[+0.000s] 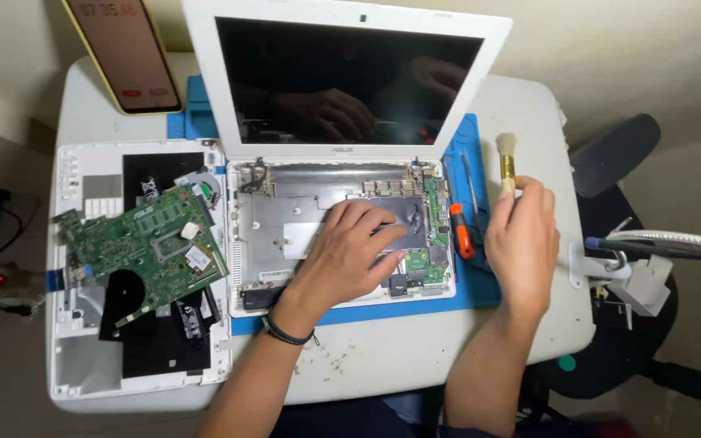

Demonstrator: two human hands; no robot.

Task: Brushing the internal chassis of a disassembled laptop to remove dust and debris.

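Note:
A white laptop (342,24) stands open on a blue work mat (480,284), its lower shell (285,219) stripped to bare metal with small green boards at the right. My left hand (350,255) rests flat inside that shell, fingers spread toward the small boards. My right hand (522,239) lies on the mat's right edge and grips a small brush (506,158) with a gold ferrule, bristles pointing away from me. An orange-handled screwdriver (462,231) lies between my hands.
A green motherboard (144,243) lies tilted on the removed white bottom cover (75,373) at the left. A phone in a yellow case (127,53) leans at the back left. A flexible lamp arm (675,239) and a black chair (618,150) sit to the right of the white table (399,365).

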